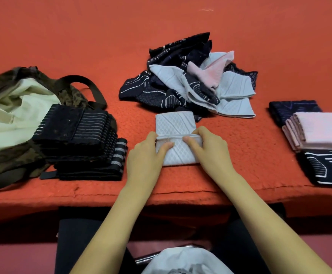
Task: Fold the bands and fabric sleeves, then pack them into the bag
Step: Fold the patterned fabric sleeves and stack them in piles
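Red bench (250, 161) at centre frame carries a pale sleeve (174, 123) lying lengthwise up-frame, its folded edge pinched equally by left hand (144, 153) and right hand (211, 148).

Pale-blue sleeve (174, 123) half-folded, centre — open camouflage bag (7, 161) far left, cream-lined

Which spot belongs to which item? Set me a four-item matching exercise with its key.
Items:
1 camouflage bag
2 unfolded sleeve pile
3 folded pink sleeves
4 pale blue sleeve

Places:
A gripped by left hand and right hand
B far left, open
C far right
D centre, beyond the hands

Pairs: 1-B; 2-D; 3-C; 4-A
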A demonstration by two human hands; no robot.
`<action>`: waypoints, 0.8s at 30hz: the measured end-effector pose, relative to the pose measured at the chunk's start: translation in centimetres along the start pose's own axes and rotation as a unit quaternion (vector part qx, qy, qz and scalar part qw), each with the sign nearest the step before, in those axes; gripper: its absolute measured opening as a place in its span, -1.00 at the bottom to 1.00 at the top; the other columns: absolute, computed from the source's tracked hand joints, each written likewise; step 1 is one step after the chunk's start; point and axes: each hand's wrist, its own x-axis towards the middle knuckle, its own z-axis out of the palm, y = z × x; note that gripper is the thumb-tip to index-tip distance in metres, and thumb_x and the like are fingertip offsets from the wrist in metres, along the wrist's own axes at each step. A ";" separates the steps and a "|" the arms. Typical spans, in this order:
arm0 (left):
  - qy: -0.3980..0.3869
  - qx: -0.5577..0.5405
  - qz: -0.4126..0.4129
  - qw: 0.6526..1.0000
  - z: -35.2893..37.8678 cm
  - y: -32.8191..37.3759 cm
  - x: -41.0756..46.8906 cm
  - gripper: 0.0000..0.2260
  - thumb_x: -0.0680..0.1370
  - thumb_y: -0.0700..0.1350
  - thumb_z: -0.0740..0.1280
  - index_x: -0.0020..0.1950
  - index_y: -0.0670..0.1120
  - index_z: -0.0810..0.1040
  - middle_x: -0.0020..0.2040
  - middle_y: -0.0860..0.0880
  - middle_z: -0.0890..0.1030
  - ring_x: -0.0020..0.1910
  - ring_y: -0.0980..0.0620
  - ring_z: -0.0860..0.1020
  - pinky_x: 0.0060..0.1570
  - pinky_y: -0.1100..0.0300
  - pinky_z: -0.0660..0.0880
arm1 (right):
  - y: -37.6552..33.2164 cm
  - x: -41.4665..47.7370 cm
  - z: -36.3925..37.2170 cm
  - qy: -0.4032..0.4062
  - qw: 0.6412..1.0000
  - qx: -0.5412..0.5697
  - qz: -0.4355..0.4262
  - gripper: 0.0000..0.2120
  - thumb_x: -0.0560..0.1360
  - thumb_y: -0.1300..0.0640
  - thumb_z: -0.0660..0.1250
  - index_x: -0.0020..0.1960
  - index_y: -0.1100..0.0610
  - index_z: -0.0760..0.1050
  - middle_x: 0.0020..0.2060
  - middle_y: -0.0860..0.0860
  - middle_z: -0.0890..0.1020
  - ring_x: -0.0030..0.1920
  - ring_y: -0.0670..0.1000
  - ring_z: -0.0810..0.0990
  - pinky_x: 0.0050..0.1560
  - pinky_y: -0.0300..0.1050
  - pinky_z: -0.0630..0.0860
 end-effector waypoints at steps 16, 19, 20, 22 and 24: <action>0.008 0.075 0.175 0.982 2.8 -0.6 -0.5 -0.77 0.53 0.06 0.17 0.00 -0.03 0.53 -0.05 0.00 0.45 -0.08 -0.01 0.39 -0.11 0.11 0.29 | 0.2 0.2 1.6 0.034 0.993 -0.109 -0.010 -0.76 0.54 -0.02 0.26 0.05 0.14 0.47 -0.01 0.03 0.46 0.08 0.04 0.40 -0.21 -0.13 0.27; -0.012 0.068 0.149 0.986 2.8 -0.7 -0.4 -0.73 0.51 0.12 0.14 0.03 0.01 0.50 -0.03 0.02 0.43 -0.04 0.00 0.37 -0.08 0.11 0.30 | 0.4 0.0 1.6 0.051 0.998 -0.010 -0.044 -0.77 0.48 0.08 0.32 0.09 0.15 0.48 0.07 0.04 0.42 0.11 0.02 0.38 -0.03 -0.12 0.38; -0.014 0.069 0.147 0.987 2.8 -0.7 -0.4 -0.72 0.50 0.14 0.13 0.04 0.02 0.50 -0.02 0.04 0.42 -0.04 0.02 0.35 -0.09 0.13 0.27 | 0.5 -0.3 1.5 0.050 0.997 0.033 -0.056 -0.75 0.45 0.09 0.31 0.09 0.15 0.49 0.11 0.03 0.40 0.13 -0.01 0.36 0.08 -0.18 0.34; -0.015 0.073 0.146 0.986 2.9 -0.8 -0.4 -0.70 0.50 0.16 0.12 0.07 0.04 0.50 -0.01 0.05 0.41 -0.03 0.04 0.33 -0.08 0.14 0.24 | 0.9 -0.8 1.2 0.035 0.994 0.059 -0.084 -0.74 0.44 0.05 0.26 0.07 0.13 0.52 0.15 0.00 0.41 0.16 -0.05 0.33 0.20 -0.21 0.27; -0.016 0.079 0.150 0.985 3.0 -0.8 -0.3 -0.70 0.51 0.16 0.11 0.08 0.05 0.49 0.00 0.05 0.41 -0.02 0.05 0.32 -0.07 0.14 0.24 | 1.6 -1.2 1.1 0.008 0.993 0.035 -0.111 -0.73 0.47 0.02 0.19 0.05 0.13 0.55 0.13 0.01 0.46 0.19 -0.06 0.35 0.24 -0.16 0.28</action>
